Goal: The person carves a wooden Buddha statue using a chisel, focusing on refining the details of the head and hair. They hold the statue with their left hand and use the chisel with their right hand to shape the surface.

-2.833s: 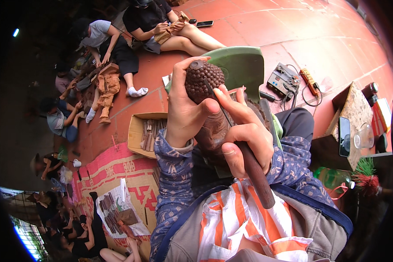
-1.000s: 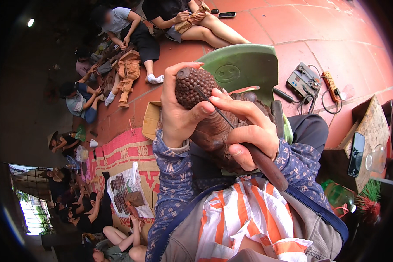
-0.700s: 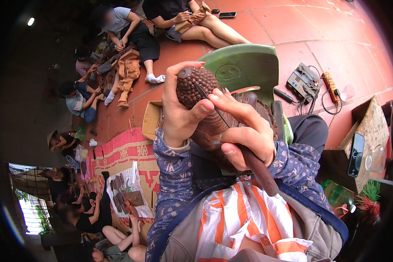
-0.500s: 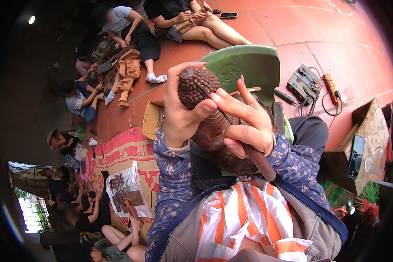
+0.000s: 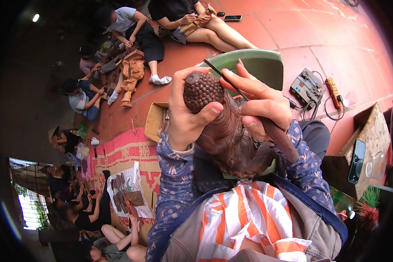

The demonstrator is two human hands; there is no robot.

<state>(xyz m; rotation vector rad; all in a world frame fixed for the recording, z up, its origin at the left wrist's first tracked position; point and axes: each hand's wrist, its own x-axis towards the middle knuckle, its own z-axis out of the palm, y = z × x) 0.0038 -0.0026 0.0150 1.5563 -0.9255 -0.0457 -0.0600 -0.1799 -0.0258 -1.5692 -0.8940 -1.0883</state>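
Observation:
A dark brown carved wooden statue [image 5: 233, 144] rests at my lap, its head [image 5: 203, 91] covered in rows of small round bumps. My left hand [image 5: 181, 111] is closed around the head, with the thumb on the near side and the fingers over the far side. My right hand [image 5: 266, 107] grips a carving chisel, whose brown wooden handle [image 5: 284, 142] points down toward my right sleeve. Its thin dark shaft [image 5: 218, 72] slants up to the left, and the tip stands beyond the head, apart from the bumps. The right fingers hide part of the statue.
Behind the statue is a green plastic seat [image 5: 266, 65]. To the right are a grey control box [image 5: 306, 87] with cables, an orange power strip [image 5: 333, 92] and a phone [image 5: 356, 160] on a wooden box. A cardboard box [image 5: 155, 122] and several tools [image 5: 120, 187] lie left. Other people sit carving.
My right hand has moved right with the chisel, and its shaft has come off the bumps. My left hand still holds the head. More of the statue's body shows now.

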